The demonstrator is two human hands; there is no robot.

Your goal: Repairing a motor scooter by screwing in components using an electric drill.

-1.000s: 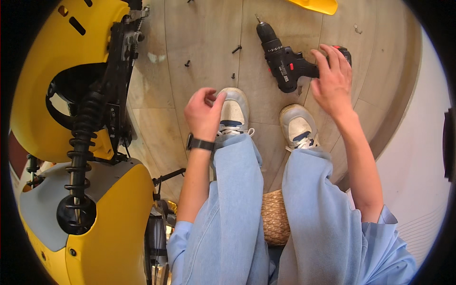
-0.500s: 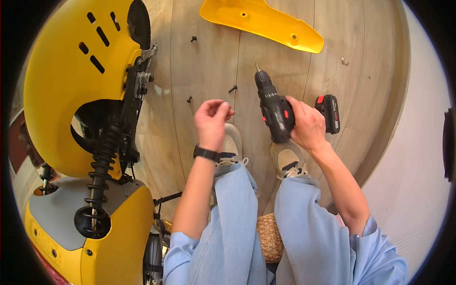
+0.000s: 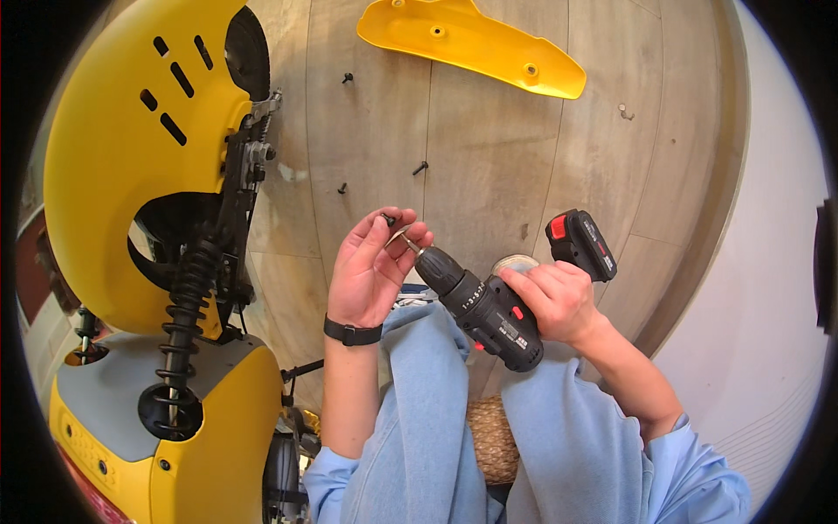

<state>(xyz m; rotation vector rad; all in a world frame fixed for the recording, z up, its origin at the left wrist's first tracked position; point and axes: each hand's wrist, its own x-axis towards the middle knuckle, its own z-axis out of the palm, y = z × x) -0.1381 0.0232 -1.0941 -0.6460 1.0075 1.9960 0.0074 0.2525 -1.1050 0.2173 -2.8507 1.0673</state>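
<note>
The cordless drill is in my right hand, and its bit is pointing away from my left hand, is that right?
Not quite: the head view shows the drill bit pointing toward your left hand, not away from it. The cordless drill is indeed in your right hand.

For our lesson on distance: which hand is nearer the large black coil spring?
Left. The left hand is to the right of the coil spring, apart from it; the right hand, gripping the drill, is farther right.

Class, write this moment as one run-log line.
left hand: pinching small dark screw | right hand: gripping black drill, bit near left hand | floor: three dark screws, yellow panel
</note>
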